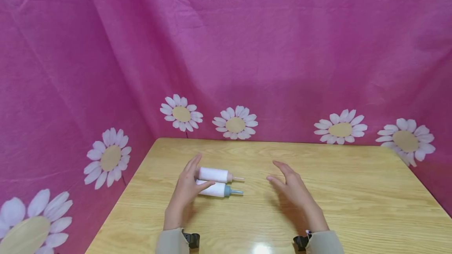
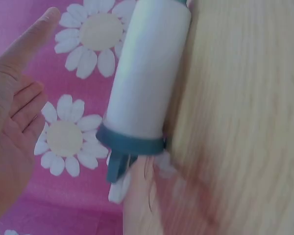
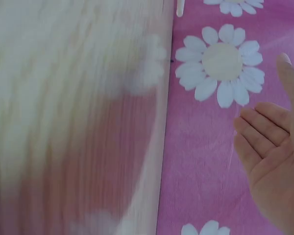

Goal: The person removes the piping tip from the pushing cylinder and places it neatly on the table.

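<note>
Two white cylinders lie side by side on the wooden table [image 1: 353, 191], their thin tips toward the right. The nearer white cylinder [image 1: 215, 190] has a teal collar and tip; the farther white cylinder [image 1: 213, 175] has a pinkish collar and tip. My left hand [image 1: 186, 185] hovers at their left ends with thumb and fingers spread. The left wrist view shows a gap between that hand and the teal-trimmed cylinder [image 2: 144, 68], whose near end carries a teal ring and tab. My right hand [image 1: 294, 189] is held over the table, fingers extended, holding nothing.
A pink cloth [image 1: 282, 58] printed with daisies hangs behind the table and along its left side. Dark straps [image 1: 193, 240] circle both wrists at the sleeve cuffs. A bright glare spot [image 1: 262, 248] shows on the table's near part.
</note>
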The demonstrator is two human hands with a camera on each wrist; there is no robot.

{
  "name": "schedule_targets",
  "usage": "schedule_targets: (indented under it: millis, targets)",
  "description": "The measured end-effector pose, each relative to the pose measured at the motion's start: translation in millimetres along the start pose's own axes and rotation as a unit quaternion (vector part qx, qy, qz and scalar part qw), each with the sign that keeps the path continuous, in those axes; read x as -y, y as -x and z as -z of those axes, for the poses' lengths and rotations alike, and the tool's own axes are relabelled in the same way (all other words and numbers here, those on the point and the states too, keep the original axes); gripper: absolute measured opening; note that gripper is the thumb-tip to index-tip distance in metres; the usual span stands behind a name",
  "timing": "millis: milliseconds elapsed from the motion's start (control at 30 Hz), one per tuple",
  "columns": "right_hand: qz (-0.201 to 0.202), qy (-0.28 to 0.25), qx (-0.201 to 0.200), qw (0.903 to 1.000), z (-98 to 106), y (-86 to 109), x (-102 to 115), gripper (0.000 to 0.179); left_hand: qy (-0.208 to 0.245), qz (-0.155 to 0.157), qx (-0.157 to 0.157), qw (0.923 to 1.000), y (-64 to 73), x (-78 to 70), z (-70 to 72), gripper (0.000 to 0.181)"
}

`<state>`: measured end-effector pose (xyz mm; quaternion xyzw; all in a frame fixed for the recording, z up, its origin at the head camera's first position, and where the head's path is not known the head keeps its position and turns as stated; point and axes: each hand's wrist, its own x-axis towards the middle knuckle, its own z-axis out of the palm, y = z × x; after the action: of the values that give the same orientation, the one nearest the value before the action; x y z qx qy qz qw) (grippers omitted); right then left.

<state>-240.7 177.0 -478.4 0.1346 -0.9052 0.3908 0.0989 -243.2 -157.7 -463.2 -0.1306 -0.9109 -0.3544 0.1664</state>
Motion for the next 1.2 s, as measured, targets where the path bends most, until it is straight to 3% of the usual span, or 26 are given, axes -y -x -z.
schedule_targets:
  millis: [200, 400, 733, 1200]
  targets:
    - [0.031, 0.007, 0.005, 0.9995, -13, -2.4, 7, 0.06, 0.005, 0.032, 0.026, 0.9992, 5.5, 9.9, 7.0, 0.086]
    - [0.028, 0.004, 0.022, 0.9993, -24, -4.9, 13, 0.057, 0.011, 0.031, 0.037, 0.9988, 10.5, 21.6, 9.8, 0.074]
    - [0.02, -0.014, 0.073, 0.997, -43, -7.4, 25, 0.052, 0.01, 0.038, 0.055, 0.9977, 15.6, 40.9, 9.4, 0.062]
    - [0.074, 0.006, 0.158, 0.9846, -67, -16.2, 37, 0.039, 0.004, 0.055, 0.073, 0.9958, 18.9, 51.0, 11.2, 0.059]
